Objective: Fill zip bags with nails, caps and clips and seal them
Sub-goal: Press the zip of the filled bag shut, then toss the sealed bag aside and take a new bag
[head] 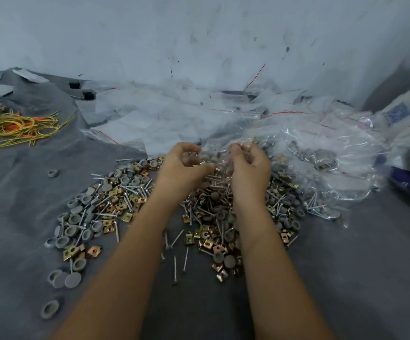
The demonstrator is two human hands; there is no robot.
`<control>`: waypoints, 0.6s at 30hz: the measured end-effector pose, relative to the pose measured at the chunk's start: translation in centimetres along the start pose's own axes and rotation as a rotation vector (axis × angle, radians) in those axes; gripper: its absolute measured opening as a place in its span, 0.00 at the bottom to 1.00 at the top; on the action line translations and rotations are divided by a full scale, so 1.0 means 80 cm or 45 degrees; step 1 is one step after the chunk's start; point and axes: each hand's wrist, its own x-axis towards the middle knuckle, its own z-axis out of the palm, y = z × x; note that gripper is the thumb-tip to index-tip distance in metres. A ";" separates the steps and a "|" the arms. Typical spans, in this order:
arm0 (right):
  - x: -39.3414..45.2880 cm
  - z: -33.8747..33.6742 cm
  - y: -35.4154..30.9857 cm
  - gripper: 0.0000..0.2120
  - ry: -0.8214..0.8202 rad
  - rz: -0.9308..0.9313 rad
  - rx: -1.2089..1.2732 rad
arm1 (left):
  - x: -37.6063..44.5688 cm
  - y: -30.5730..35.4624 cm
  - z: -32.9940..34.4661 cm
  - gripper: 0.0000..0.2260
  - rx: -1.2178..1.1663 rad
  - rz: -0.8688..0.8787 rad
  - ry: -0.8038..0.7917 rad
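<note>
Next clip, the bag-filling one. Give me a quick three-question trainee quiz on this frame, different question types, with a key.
1. True or false: both hands hold one clear zip bag above the hardware pile.
2. Multiple choice: where do the yellow and orange cords lie? A) far left B) under the right hand C) on the filled bags
3. Fill in: the round grey parts are ____.

Key: 1 true, with the left hand pinching the other edge; 2 A; 3 caps.
</note>
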 end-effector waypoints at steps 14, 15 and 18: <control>0.100 -0.072 -0.022 0.31 0.728 0.038 -0.562 | 0.048 -0.012 0.152 0.21 0.535 0.217 -0.420; 0.091 -0.068 -0.016 0.29 0.675 0.012 -0.578 | 0.043 -0.016 0.143 0.18 0.483 0.240 -0.378; 0.066 -0.041 -0.006 0.18 0.441 -0.096 -0.703 | 0.027 -0.016 0.103 0.12 0.384 0.288 -0.234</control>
